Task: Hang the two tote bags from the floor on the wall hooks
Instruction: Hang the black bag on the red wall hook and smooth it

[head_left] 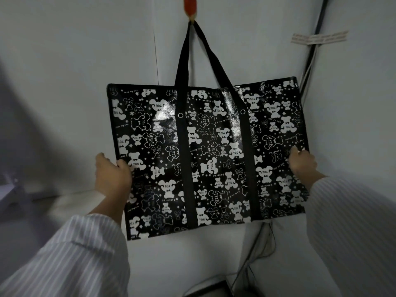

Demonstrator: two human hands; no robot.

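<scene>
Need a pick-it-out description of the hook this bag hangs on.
Start at the pale wall and the glossy black tote bag with white bear print, held at its sides by the left hand and right hand. Follow its black straps to their peak: the red hook, the only red thing there.

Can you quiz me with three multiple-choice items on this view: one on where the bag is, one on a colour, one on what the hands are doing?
1. Where is the tote bag?
A. Flat on the floor
B. Hanging by its handles from a wall hook
C. Folded on a shelf

2. What colour is the hook?
A. Red
B. Blue
C. Green

3. What are the hands doing?
A. Both off the bag
B. Only one touches it
C. Each holds a side edge

Answers:
1 B, the black handles loop over the hook.
2 A, it shows red above the handles.
3 C, the left hand grips the left edge, and the right hand grips the right edge.
</scene>
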